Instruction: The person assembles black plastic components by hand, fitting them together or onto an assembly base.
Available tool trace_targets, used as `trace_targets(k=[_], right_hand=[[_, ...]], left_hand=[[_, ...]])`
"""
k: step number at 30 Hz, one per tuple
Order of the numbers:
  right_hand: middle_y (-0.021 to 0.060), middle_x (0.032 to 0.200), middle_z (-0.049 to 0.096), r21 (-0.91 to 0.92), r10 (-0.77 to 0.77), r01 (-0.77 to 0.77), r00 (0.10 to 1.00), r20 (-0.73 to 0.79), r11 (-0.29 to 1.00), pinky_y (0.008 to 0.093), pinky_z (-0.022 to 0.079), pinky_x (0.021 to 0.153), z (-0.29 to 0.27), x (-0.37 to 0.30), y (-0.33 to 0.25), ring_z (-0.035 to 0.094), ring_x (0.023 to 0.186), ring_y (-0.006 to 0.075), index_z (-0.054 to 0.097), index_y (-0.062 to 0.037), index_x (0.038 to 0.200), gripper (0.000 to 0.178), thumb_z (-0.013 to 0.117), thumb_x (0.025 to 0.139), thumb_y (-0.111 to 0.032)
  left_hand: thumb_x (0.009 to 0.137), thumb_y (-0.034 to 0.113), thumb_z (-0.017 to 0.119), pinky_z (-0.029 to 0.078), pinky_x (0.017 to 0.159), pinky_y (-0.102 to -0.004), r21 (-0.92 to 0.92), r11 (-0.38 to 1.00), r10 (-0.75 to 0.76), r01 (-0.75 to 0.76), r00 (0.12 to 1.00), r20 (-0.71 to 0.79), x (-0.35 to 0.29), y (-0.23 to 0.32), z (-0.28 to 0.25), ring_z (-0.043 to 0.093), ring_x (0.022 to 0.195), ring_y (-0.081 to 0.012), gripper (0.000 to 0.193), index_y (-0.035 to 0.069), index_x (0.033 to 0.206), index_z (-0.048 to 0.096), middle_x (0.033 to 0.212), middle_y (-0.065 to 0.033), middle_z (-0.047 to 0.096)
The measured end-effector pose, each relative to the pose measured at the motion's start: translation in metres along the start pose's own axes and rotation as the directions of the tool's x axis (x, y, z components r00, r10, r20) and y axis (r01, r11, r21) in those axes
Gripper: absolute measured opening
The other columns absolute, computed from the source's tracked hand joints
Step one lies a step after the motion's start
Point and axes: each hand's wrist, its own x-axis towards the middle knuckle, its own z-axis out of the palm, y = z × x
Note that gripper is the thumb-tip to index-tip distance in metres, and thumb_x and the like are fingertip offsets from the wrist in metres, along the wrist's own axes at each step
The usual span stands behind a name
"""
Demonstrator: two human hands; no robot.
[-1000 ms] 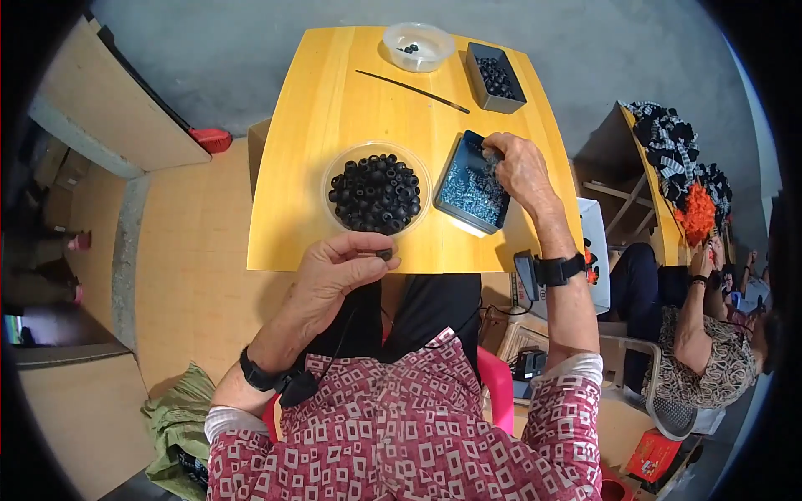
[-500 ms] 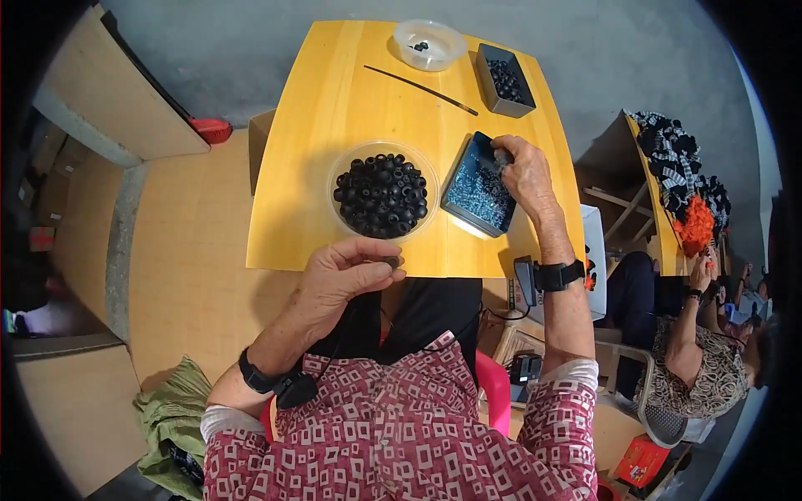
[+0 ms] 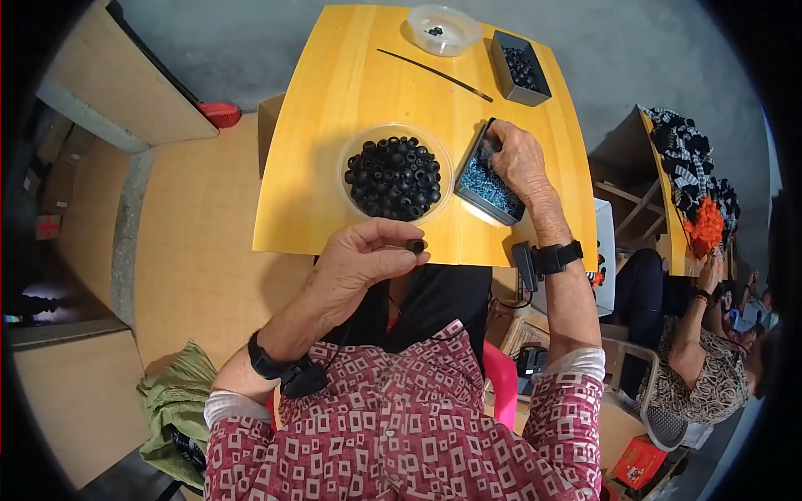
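Note:
My left hand (image 3: 368, 259) is at the table's near edge, thumb and fingers pinching a small black hollow bead-like piece (image 3: 416, 246) with its round opening showing. Just beyond it stands a clear round bowl (image 3: 343, 194) heaped with black pieces (image 3: 394, 177) of the same kind. My right hand (image 3: 520, 160) reaches over the far part of a dark rectangular tray (image 3: 461, 191), its fingers curled together and dipped inside. Small shiny bluish pieces (image 3: 493, 190) cover the tray's bottom. What the right fingertips hold is mostly hidden.
At the table's far side are a clear bowl (image 3: 468, 35) with a few black pieces, a grey box (image 3: 535, 93) of black pieces and a thin dark stick (image 3: 436, 74). To the right, another person (image 3: 689, 351) works at a table with black, white and orange items (image 3: 706, 225).
My right hand has shifted toward the far left of the tray, fingers lower inside it. My left hand has turned the black piece so its opening shows. The whole view has shifted slightly.

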Motion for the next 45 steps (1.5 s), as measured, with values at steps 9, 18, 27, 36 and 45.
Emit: trace_targets(k=[9, 18, 27, 36, 45], right_hand=[[0.0122, 0.081, 0.064, 0.493, 0.039, 0.075, 0.976, -0.216, 0.867, 0.0302, 0.05, 0.07, -0.026, -0.033, -0.02, 0.063, 0.072, 0.022, 0.063, -0.0012, 0.092, 0.011, 0.064, 0.081, -0.001], [-0.0028, 0.079, 0.058, 0.837, 0.076, -0.006, 0.996, -0.043, 0.547, 0.0203, 0.044, 0.066, -0.068, -0.122, -0.072, 0.051, 0.071, 0.0041, 0.065, 0.0, 0.093, 0.007, 0.065, 0.087, -0.005], [0.0002, 0.081, 0.059, 0.826, -0.084, 0.161, 0.987, -0.137, 0.541, 0.0213, 0.042, 0.065, -0.083, -0.155, -0.1, 0.051, 0.07, 0.0067, 0.065, -0.0003, 0.094, 0.014, 0.068, 0.08, 0.002], [0.0059, 0.082, 0.062, 0.695, -0.196, 0.223, 0.973, -0.12, 0.683, 0.0226, 0.045, 0.067, -0.075, -0.164, -0.121, 0.059, 0.074, 0.0126, 0.066, 0.0022, 0.097, 0.019, 0.069, 0.079, 0.002], [0.0049, 0.082, 0.064, 0.883, -0.082, 0.186, 0.983, -0.167, 0.43, 0.0229, 0.045, 0.065, -0.054, -0.165, -0.11, 0.058, 0.072, 0.0122, 0.066, -0.0003, 0.098, 0.021, 0.071, 0.078, 0.002]], left_hand=[[0.087, 0.003, 0.064, 0.053, 0.083, -0.0241, 0.147, 0.977, 0.146, -0.156, 0.986, 0.076, 0.008, -0.006, 0.011, 0.066, 0.093, -0.0171, 0.023, 0.0, 0.11, 0.062, 0.099, -0.0095, 0.067], [0.094, 0.013, 0.057, 0.057, 0.075, -0.0218, -0.221, 0.969, -0.065, 0.11, 0.977, 0.201, 0.005, -0.001, 0.014, 0.069, 0.089, -0.0184, 0.022, 0.002, 0.113, 0.058, 0.102, -0.0144, 0.067], [0.095, 0.011, 0.057, 0.057, 0.072, -0.0207, -0.24, 0.963, -0.061, 0.124, 0.966, 0.253, -0.012, 0.0, 0.025, 0.069, 0.087, -0.0175, 0.016, 0.003, 0.108, 0.055, 0.097, -0.0125, 0.068], [0.09, 0.01, 0.065, 0.053, 0.063, -0.0185, 0.106, 0.964, 0.225, -0.245, 0.96, 0.169, -0.021, -0.005, 0.025, 0.067, 0.073, -0.0106, 0.011, 0.002, 0.095, 0.061, 0.083, -0.0067, 0.067], [0.088, 0.006, 0.066, 0.052, 0.068, -0.0198, 0.199, 0.938, 0.25, -0.284, 0.951, 0.18, -0.025, -0.002, 0.028, 0.065, 0.076, -0.0093, 0.013, -0.002, 0.098, 0.064, 0.086, -0.007, 0.068]])
